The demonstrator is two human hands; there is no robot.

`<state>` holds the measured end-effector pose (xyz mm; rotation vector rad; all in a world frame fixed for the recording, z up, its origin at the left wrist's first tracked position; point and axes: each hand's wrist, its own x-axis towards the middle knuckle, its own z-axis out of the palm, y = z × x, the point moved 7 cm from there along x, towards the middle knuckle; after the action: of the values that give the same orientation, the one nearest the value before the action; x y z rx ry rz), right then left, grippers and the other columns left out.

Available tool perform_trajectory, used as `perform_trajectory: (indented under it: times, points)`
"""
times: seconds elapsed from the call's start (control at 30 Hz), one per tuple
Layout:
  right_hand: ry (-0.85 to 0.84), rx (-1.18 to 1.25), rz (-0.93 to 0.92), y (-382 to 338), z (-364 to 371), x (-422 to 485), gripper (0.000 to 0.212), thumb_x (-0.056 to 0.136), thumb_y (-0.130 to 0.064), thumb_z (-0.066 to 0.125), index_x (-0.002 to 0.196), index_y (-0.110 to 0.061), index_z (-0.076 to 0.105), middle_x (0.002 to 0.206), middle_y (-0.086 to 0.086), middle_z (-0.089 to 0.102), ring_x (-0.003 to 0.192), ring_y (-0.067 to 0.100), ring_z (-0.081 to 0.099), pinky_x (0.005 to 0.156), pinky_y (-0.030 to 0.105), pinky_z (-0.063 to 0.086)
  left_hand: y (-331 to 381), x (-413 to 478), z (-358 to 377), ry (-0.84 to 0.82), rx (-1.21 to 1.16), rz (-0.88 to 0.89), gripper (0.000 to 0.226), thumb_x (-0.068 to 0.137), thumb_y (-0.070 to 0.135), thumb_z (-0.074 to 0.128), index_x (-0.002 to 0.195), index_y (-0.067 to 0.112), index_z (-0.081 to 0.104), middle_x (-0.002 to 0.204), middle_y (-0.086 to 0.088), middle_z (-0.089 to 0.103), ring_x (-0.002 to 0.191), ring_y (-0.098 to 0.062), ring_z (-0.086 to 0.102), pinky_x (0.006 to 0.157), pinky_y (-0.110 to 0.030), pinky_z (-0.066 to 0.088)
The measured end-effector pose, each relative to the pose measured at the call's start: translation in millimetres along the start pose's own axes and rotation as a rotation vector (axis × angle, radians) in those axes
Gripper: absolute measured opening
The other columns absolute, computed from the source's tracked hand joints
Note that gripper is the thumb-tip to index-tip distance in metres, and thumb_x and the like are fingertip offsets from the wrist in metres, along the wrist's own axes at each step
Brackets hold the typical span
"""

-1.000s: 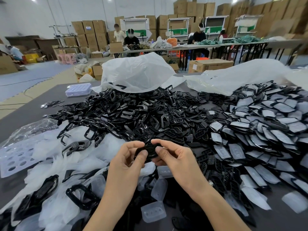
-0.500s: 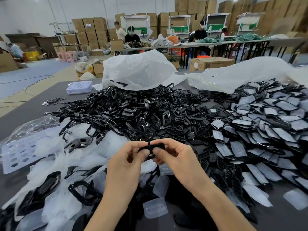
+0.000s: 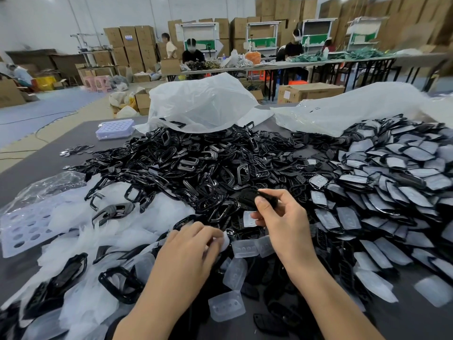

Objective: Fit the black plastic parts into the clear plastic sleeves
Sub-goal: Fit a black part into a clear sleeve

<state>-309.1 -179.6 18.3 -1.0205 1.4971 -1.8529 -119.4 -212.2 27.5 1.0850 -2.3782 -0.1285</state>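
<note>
A: Right hand?
B: Thumb and fingertips pinch a black part, held up at its own tips. Other fingers are loosely curled.
A: Left hand?
B: Lower, nearer the body than the right. Fingers curl at a pale clear sleeve at their tips. Blurred, so I can't tell if it's pinched or only touched.
A: Step?
B: Probably fetching a sleeve for the held part. Nothing is fitted yet.
A: How to do it well?
B: Lift one sleeve only. The spare sleeves lie just past the left fingertips, so it's easy to drag two. Find the open end and spread it with the thumb. Slide the part in straight so the thin plastic doesn't bunch. Then it likely goes on the sleeved pile right of the right hand, not the loose black heap beyond both hands.
</note>
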Motion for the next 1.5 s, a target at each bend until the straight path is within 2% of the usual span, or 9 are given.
perform_trajectory:
  times: [0.3,0.5,0.6,0.77,1.07,1.17,1.3,1.43,1.5]
  points:
    - [0.025,0.018,0.013,0.2,-0.1,-1.2,0.011,0.098,-0.019,0.067,0.101,-0.029,0.07,0.085,-0.007,0.075,0.075,0.011,0.075,0.064,0.017,0.055,20.7,-3.6,5.9,0.019,0.016,0.125,0.035,0.091,0.055,0.055,0.114,0.031,0.066,0.105,0.015,0.054,0.095,-0.01,0.052,0.082,-0.027,0.045]
    - [0.013,-0.003,0.026,0.2,0.3,-1.3,0.011,0.098,-0.02,0.067,0.102,-0.03,0.069,0.086,-0.009,0.076,0.077,0.011,0.075,0.067,0.02,0.057,26.5,-4.8,10.5,0.049,0.023,0.152,0.01,0.092,0.037,0.061,0.095,0.029,0.067,0.1,0.014,0.055,0.09,-0.01,0.057,0.077,-0.029,0.049]
    - [0.002,0.119,0.084,0.2,1.5,-0.6,0.012,0.097,-0.014,0.068,0.1,-0.025,0.073,0.086,0.0,0.077,0.077,0.014,0.075,0.066,0.021,0.057,17.5,-2.0,4.5,0.085,-0.182,0.009,0.013,0.098,0.042,0.046,0.093,0.04,0.057,0.094,0.024,0.055,0.09,-0.002,0.054,0.078,-0.018,0.042]
    - [-0.241,0.481,0.26,-0.4,26.1,-9.1,0.011,0.084,-0.021,0.074,0.092,-0.026,0.079,0.101,0.01,0.077,0.089,0.023,0.076,0.076,0.029,0.06,1.6,-0.8,2.4,0.184,-0.664,-0.228,0.01,0.095,0.038,0.054,0.096,0.047,0.059,0.086,0.015,0.068,0.079,-0.008,0.065,0.066,-0.018,0.049]
    - [-0.318,0.636,0.39,2.5,37.1,-19.5,0.027,0.081,-0.02,0.075,0.107,-0.014,0.072,0.1,0.014,0.076,0.091,0.027,0.077,0.074,0.03,0.061,8.8,-4.2,9.0,0.14,-0.543,-0.178,0.016,0.096,0.033,0.056,0.094,0.047,0.049,0.089,0.019,0.06,0.071,-0.009,0.061,0.063,-0.02,0.049]
    - [-0.336,0.581,0.367,-0.1,39.2,-22.9,0.025,0.082,-0.021,0.074,0.106,-0.015,0.073,0.101,0.017,0.077,0.091,0.025,0.077,0.076,0.026,0.06,10.6,-4.4,6.8,0.133,-0.61,-0.184,0.005,0.093,0.051,0.05,0.095,0.049,0.055,0.1,0.02,0.057,0.081,-0.008,0.063,0.07,-0.018,0.05]
    - [-0.365,0.559,0.342,-6.0,41.5,-26.0,0.033,0.083,-0.021,0.073,0.113,-0.01,0.067,0.102,0.021,0.076,0.091,0.024,0.077,0.074,0.024,0.059,10.1,-4.0,6.3,0.125,-0.65,-0.229,0.034,0.078,0.082,0.049,0.098,0.055,0.054,0.105,0.027,0.057,0.087,0.003,0.063,0.073,-0.01,0.046]
    - [-0.371,0.571,0.329,-3.5,43.4,-26.0,0.03,0.084,-0.02,0.073,0.112,-0.011,0.068,0.107,0.024,0.075,0.096,0.027,0.076,0.08,0.027,0.059,8.8,-2.7,9.2,0.123,-0.646,-0.244,0.003,0.09,0.055,0.055,0.093,0.055,0.053,0.096,0.021,0.059,0.077,-0.003,0.064,0.066,-0.014,0.049]
    - [-0.329,0.581,0.319,-3.8,40.8,-22.9,0.024,0.083,-0.022,0.074,0.106,-0.015,0.073,0.105,0.021,0.076,0.096,0.029,0.076,0.081,0.029,0.06,7.8,-1.5,5.3,0.149,-0.597,-0.213,0.013,0.097,0.042,0.052,0.092,0.054,0.054,0.098,0.022,0.058,0.082,-0.004,0.063,0.069,-0.013,0.048]
